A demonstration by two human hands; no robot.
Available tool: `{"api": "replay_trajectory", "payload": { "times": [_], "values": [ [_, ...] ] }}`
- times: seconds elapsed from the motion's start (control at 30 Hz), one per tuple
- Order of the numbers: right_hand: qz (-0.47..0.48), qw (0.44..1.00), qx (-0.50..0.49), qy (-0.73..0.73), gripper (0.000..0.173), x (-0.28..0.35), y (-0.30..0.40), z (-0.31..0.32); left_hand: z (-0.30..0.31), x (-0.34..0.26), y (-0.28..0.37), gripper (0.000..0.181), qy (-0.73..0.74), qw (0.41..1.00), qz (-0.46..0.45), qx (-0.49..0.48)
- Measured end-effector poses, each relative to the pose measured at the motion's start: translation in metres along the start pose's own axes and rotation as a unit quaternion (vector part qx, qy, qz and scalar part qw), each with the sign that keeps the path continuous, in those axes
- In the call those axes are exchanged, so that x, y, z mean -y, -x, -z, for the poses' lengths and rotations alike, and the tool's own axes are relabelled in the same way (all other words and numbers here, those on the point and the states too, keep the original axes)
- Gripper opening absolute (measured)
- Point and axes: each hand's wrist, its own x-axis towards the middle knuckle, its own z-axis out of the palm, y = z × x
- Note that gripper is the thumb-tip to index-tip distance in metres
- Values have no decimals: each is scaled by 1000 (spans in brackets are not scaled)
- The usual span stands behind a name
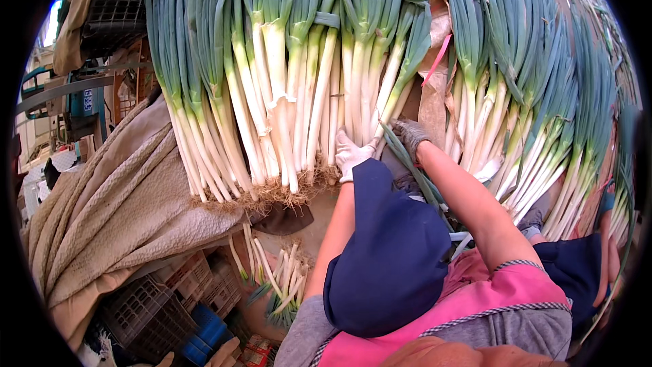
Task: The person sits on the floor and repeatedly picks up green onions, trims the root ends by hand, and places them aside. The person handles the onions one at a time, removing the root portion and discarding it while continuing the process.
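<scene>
My left hand (351,155), in a pale work glove, grips the lower white stalks of a bunch of long green onions (362,81). Thumb and fingers spread to either side of the stalks; their root ends are hidden by the hand. My right hand (411,135), in a dark grey glove, is just right of the same bunch, close to the lowest stalk ends. Its fingers are bent and partly hidden, so whether they hold anything is unclear. Dark green leaves (415,173) run down between my forearms. To the left, more long green onions (204,112) lie side by side, brown roots towards me.
A navy cloth (392,255) covers part of the view below my hands. More onions (509,86) lie to the right, where another person's gloved hand (532,221) shows. Left are a draped quilted blanket (132,204) and plastic crates (147,311). Loose onions (288,280) lie lower down.
</scene>
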Motion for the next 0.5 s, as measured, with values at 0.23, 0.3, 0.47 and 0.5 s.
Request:
{"api": "replay_trajectory", "payload": {
  "times": [0.23, 0.3, 0.47, 0.5],
  "values": [
    [-63, 995, 70, -20, 60, -8, -19, 3, 33, -18, -9, 96, -1, 995, -36, 98],
    [-39, 995, 92, -22, 60, -6, -11, 0, 37, -14, -16, 95, 28, 989, -60, 128],
    [33, 988, 133, -77, 62, 4, 17, -11, 16, 14, -40, 68, 311, 907, -115, 258],
    [53, 974, 161, -150, 60, 6, 26, -14, 15, 10, -36, 62, 377, 869, -118, 297]
  ]
}}
